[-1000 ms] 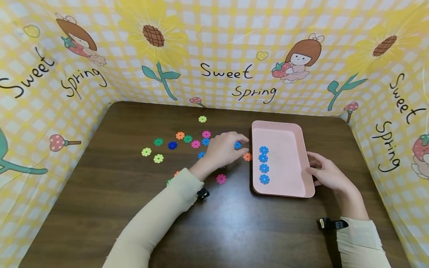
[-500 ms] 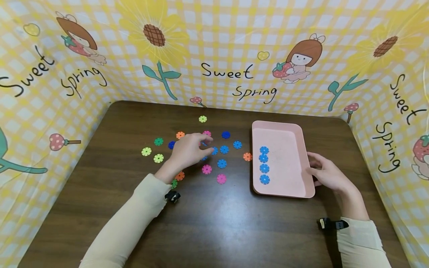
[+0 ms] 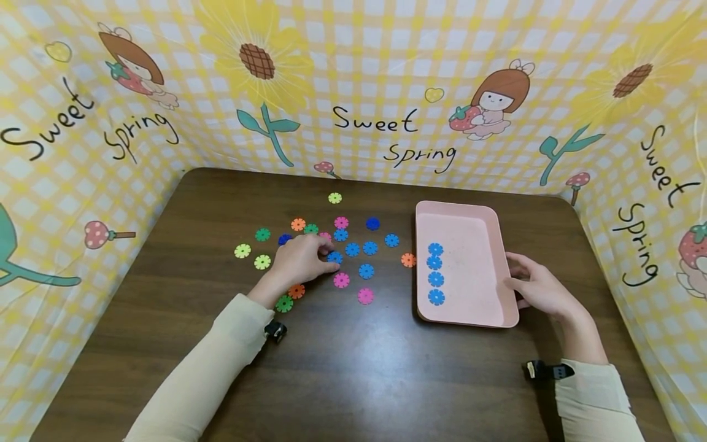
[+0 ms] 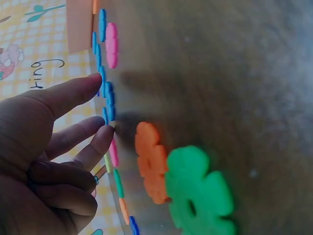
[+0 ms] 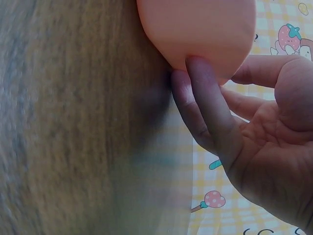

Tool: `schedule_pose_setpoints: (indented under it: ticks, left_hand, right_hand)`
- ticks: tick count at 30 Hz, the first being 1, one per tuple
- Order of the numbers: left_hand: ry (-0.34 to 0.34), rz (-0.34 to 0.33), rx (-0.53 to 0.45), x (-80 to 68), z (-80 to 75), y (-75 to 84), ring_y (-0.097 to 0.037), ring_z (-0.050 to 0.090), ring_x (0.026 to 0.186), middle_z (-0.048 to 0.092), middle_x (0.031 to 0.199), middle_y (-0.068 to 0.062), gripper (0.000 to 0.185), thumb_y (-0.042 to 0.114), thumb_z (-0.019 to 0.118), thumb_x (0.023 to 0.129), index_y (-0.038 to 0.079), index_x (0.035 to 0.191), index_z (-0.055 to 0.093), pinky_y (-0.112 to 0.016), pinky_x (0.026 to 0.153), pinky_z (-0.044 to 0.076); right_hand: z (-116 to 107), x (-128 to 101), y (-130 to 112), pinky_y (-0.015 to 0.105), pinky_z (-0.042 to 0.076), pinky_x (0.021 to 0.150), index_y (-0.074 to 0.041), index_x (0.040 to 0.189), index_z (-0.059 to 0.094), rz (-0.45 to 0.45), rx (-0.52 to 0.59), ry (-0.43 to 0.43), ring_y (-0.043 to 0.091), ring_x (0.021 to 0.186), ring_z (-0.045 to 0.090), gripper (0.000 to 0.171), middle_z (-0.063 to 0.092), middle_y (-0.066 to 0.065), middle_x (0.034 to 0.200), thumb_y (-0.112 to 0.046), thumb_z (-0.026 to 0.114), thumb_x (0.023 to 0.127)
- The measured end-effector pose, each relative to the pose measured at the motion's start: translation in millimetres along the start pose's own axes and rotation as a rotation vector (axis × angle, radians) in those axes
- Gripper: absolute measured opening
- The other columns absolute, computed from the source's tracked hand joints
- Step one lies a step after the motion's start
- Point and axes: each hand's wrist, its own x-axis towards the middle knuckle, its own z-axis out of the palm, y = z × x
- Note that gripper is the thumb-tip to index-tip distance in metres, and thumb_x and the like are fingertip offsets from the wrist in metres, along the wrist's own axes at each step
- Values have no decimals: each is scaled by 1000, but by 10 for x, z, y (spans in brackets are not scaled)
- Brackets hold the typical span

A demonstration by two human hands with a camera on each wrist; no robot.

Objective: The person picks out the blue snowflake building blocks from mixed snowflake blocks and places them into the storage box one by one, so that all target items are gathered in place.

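Observation:
My left hand (image 3: 298, 261) is low among the loose plastic snowflake discs, thumb and fingertips at opposite edges of a light-blue disc (image 3: 335, 258), pinching it. In the left wrist view the light-blue disc (image 4: 110, 101) shows edge-on between the thumb and two fingers, with the other fingers curled back. My right hand (image 3: 538, 282) grips the right side of a pink tray (image 3: 491, 212), thumb at the rim and fingers against the outer wall; the right wrist view shows these fingertips (image 5: 198, 73) on the tray wall. Inside the tray, light-blue discs (image 3: 436, 279) lie in a column along the left side.
Pink, orange, green, yellow-green and blue discs lie scattered on the brown table (image 3: 353, 374). An orange disc (image 3: 408, 260) is close beside the tray's left wall. A green disc (image 3: 284, 304) lies near the left wrist. A yellow checked cloth (image 3: 381, 67) surrounds the table.
My left hand has moved left from near the tray, then down to the light-blue disc, its thumb and fingers coming together around it. The right hand and tray keep their place.

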Motion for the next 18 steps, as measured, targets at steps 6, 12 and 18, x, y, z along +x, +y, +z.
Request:
schedule_pose_setpoints:
  ticks: [6,12,18]
  left_hand:
    - [14,-12,27,13,66,-21,-17,67,88,74,103,3,37,45,86,86,20,112,80,-40,66,55]
    - [17,-19,19,32,91,-21,-16,66,86,73,100,4,32,44,86,86,20,106,79,-40,67,55]
    - [8,-30,14,41,86,-3,-16,65,87,71,98,4,31,43,86,85,19,102,76,-40,69,55]
  right_hand:
    - [4,0,0,45,62,71,3,163,16,-1,-1,0,39,107,66,68,44,42,140,-7,53,107]
    - [-1,6,8,45,62,71,4,163,16,0,-4,-3,39,107,66,68,44,42,139,-7,53,107]
    - [-4,5,7,45,62,72,3,163,16,4,-1,-3,39,107,66,68,44,42,140,-7,53,106]
